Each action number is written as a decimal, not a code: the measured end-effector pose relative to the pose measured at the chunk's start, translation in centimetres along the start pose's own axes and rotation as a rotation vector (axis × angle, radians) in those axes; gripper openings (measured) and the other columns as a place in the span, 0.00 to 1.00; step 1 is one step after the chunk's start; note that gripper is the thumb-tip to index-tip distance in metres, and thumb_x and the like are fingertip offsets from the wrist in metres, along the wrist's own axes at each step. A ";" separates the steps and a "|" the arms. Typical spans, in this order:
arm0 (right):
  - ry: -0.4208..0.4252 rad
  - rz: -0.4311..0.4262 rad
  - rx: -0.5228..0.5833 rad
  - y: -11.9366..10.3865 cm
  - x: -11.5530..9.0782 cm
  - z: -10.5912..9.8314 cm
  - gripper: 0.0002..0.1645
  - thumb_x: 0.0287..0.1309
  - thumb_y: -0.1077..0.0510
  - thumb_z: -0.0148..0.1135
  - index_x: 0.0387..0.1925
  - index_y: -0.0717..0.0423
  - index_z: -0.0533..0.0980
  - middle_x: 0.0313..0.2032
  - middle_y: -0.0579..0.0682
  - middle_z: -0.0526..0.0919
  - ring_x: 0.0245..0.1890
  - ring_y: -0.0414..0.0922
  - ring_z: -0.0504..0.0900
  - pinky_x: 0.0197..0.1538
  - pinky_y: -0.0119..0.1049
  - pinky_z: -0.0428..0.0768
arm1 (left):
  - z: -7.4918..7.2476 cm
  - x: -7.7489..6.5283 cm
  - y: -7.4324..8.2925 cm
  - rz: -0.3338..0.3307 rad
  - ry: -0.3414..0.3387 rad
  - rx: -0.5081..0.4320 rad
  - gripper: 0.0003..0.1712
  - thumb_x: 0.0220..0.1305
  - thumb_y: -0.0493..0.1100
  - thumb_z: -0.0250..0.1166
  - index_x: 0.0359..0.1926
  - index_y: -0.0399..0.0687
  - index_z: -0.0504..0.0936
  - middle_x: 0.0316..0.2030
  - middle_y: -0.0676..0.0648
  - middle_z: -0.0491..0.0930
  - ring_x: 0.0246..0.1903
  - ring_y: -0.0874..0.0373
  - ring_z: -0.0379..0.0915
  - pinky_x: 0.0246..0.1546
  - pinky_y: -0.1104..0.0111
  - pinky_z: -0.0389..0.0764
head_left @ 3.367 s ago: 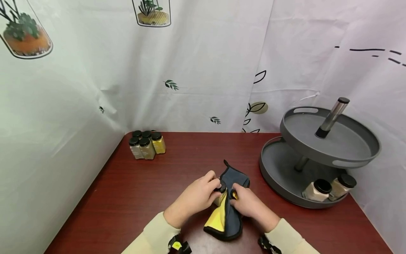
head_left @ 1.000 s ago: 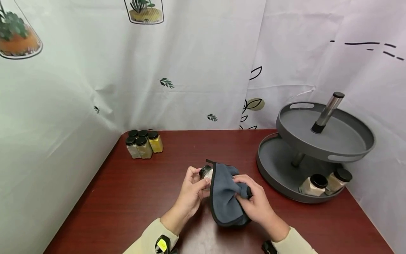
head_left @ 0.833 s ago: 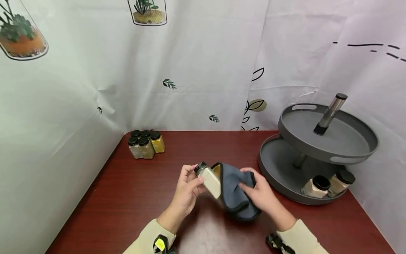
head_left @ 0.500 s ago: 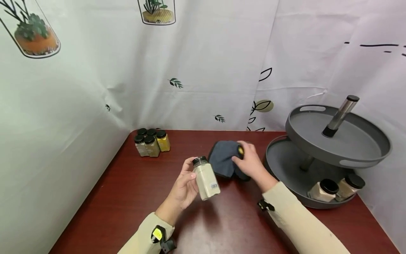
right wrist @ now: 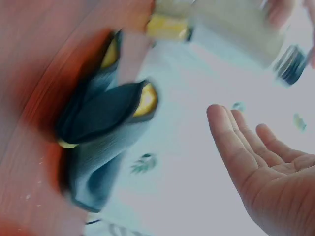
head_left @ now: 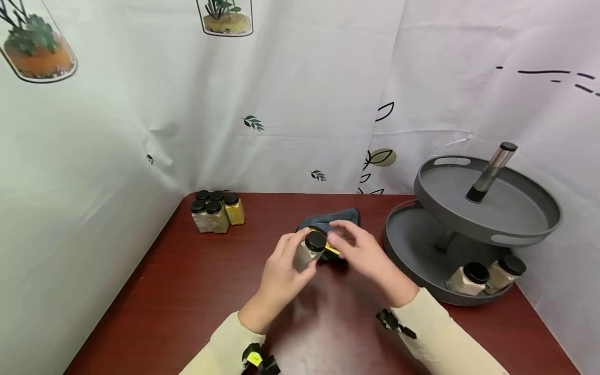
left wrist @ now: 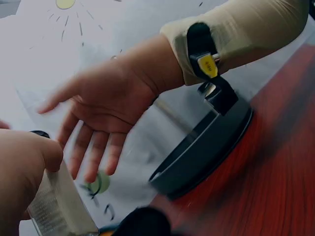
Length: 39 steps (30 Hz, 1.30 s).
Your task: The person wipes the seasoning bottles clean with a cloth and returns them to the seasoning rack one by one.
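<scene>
The left hand (head_left: 280, 276) pinches a black-lidded, square clear jar of pale powder (head_left: 305, 257) above the desk (head_left: 187, 302), long axis tilted, lid up and rightward. The right hand (head_left: 364, 256), fingers extended, hovers apart, near a crumpled grey-and-yellow cloth (head_left: 335, 217) beyond.

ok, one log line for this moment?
left hand: grips jar; right hand: holds nothing; cloth: on table; lower tray: two other jars

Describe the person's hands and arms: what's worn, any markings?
Left hand and right hand: bare, no gloves. Left sleeve and right sleeve: long, cream. Left wrist strap and right wrist strap: black, worn over the sleeves, each with a yellow label; lettering unreadable.
</scene>
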State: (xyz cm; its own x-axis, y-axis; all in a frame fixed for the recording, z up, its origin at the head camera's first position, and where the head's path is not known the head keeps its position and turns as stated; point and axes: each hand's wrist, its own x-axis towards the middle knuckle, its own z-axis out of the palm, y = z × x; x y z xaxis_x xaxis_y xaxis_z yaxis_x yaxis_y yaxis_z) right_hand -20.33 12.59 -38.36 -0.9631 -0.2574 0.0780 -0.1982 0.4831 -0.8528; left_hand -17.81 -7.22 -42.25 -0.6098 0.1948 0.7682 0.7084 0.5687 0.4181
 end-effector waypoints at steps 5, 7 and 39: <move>0.066 -0.059 -0.056 -0.6 -2.2 0.6 0.36 0.43 0.38 0.69 0.53 0.47 0.70 0.39 0.45 0.79 0.34 0.39 0.80 0.34 0.33 0.78 | 1.9 0.6 1.5 0.121 0.042 0.121 0.43 0.41 0.42 0.71 0.61 0.42 0.65 0.45 0.45 0.72 0.40 0.55 0.73 0.32 0.65 0.78; 0.143 -0.067 -0.089 -0.1 -3.0 0.5 0.33 0.41 0.42 0.71 0.49 0.47 0.71 0.35 0.43 0.79 0.30 0.38 0.79 0.31 0.32 0.78 | 2.7 0.5 2.1 0.158 0.027 0.126 0.44 0.42 0.42 0.71 0.62 0.41 0.64 0.46 0.44 0.72 0.40 0.55 0.73 0.31 0.66 0.78; -0.154 -0.011 -0.672 8.5 -4.0 -14.3 0.25 0.38 0.68 0.63 0.42 0.57 0.66 0.26 0.47 0.71 0.22 0.42 0.66 0.26 0.36 0.65 | -9.6 -4.9 -15.2 -0.636 -0.214 0.342 0.14 0.61 0.46 0.57 0.46 0.47 0.75 0.44 0.41 0.72 0.39 0.47 0.72 0.36 0.52 0.71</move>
State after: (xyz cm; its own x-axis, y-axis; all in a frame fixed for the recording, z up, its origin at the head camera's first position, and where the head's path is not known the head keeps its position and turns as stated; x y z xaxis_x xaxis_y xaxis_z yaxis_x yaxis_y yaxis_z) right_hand -20.77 29.69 -38.53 -0.9335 -0.3573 -0.0314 -0.3257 0.8811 -0.3428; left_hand -22.19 -24.48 -47.69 -0.9450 -0.1226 0.3031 0.0679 0.8333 0.5486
